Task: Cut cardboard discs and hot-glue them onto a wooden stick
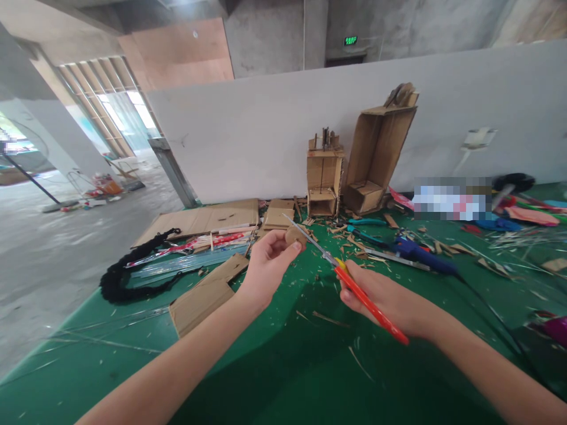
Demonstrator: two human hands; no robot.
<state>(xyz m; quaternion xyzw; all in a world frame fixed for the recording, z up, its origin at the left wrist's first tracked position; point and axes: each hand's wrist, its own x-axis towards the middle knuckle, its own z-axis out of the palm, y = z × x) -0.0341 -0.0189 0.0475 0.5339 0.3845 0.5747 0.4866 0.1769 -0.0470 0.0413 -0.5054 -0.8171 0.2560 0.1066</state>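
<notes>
Between the thumb and fingers of my left hand (275,260) is a small round piece of cardboard (295,236), held up over the green table. My right hand (376,289) grips a pair of scissors (361,298) with red and yellow handles. Their blades point up and to the left, passing right at the edge of the cardboard piece; whether they are parted I cannot tell. Beyond my hands, a small cardboard box frame (325,177) with sticks on top stands beside a taller open cardboard box (381,153) that leans to the right.
A blue glue gun (420,255) with a black cord lies right of my hands, near teal-handled pliers (367,222). Flat cardboard (208,293), a black fuzzy strand (128,271) and clear plastic packets (195,260) lie left. Cardboard scraps litter the green tabletop (283,378). A white partition (248,139) stands behind.
</notes>
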